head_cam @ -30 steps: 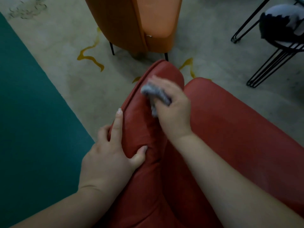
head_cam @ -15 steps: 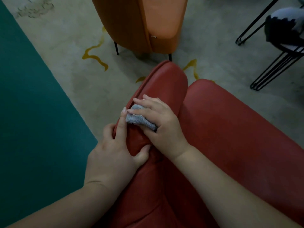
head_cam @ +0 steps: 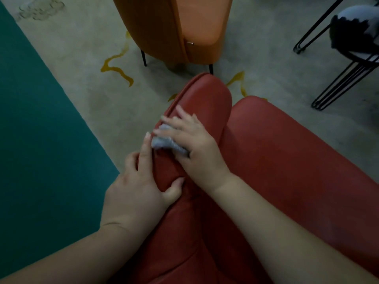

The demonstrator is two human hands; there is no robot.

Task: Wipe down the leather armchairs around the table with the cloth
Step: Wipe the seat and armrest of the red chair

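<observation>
A red leather armchair [head_cam: 287, 160] fills the lower right of the head view, its left armrest [head_cam: 207, 99] running away from me. My right hand [head_cam: 196, 148] presses a small grey cloth [head_cam: 166, 143] flat onto the top of that armrest, fingers spread over it. My left hand [head_cam: 141, 187] grips the armrest's outer edge just behind the cloth, thumb on top and forefinger pointing along the seam beside the cloth.
An orange leather armchair [head_cam: 180, 27] on thin black legs stands just beyond the armrest. A black wire-legged stool [head_cam: 348, 56] with a dark item on it sits at the upper right. Beige carpet with yellow lines lies between; a teal area [head_cam: 37, 140] spreads at left.
My right hand has slid the cloth back along the armrest from its far end toward my left hand, and its fingers are now spread flat. The left hand kept its grip.
</observation>
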